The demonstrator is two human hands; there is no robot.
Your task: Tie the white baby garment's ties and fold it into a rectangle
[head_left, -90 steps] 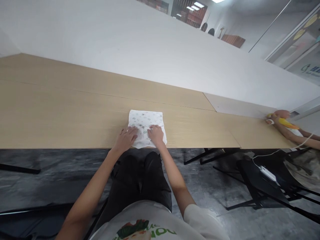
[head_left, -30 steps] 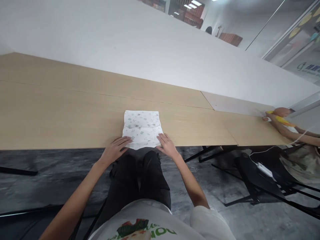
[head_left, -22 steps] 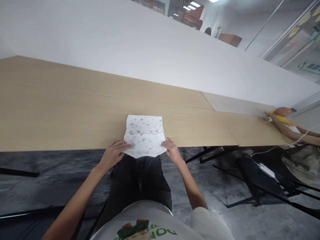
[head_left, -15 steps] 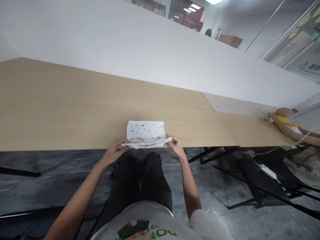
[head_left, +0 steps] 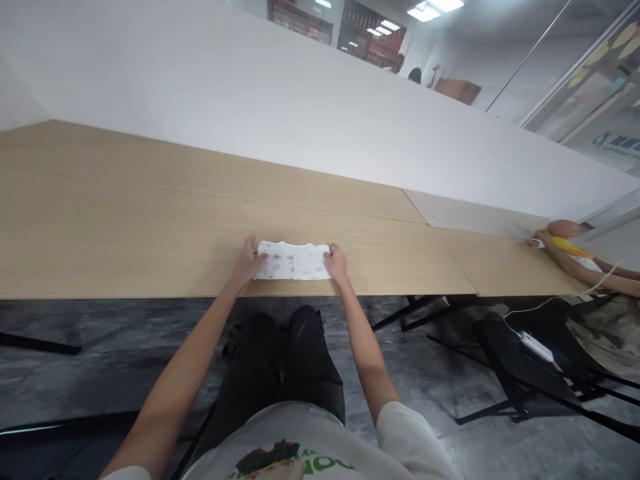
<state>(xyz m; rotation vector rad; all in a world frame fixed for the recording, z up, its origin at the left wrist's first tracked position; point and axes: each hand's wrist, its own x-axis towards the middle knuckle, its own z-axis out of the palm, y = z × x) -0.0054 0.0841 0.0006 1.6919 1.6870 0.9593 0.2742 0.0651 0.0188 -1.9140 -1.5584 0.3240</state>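
Note:
A folded white cloth (head_left: 294, 262) with small printed figures lies on the light wooden table (head_left: 150, 240), close to its front edge. Its shape is a flat, wide strip, and its far edge is slightly wavy. My left hand (head_left: 249, 261) grips the left end, thumb on top and fingers at the far side. At the right end, my right hand (head_left: 336, 261) holds the cloth the same way. The fingers under and behind the cloth are partly hidden.
A white wall (head_left: 260, 100) rises behind the table. At the far right, another person's arm (head_left: 570, 257) rests by a doll (head_left: 565, 230) in yellow. A black chair (head_left: 525, 360) below carries a white power strip (head_left: 537, 348) with a cable.
Both hands have moved away from me, bringing the cloth's near flap up and over onto its far part. The cloth is now a narrower strip lying on the table.

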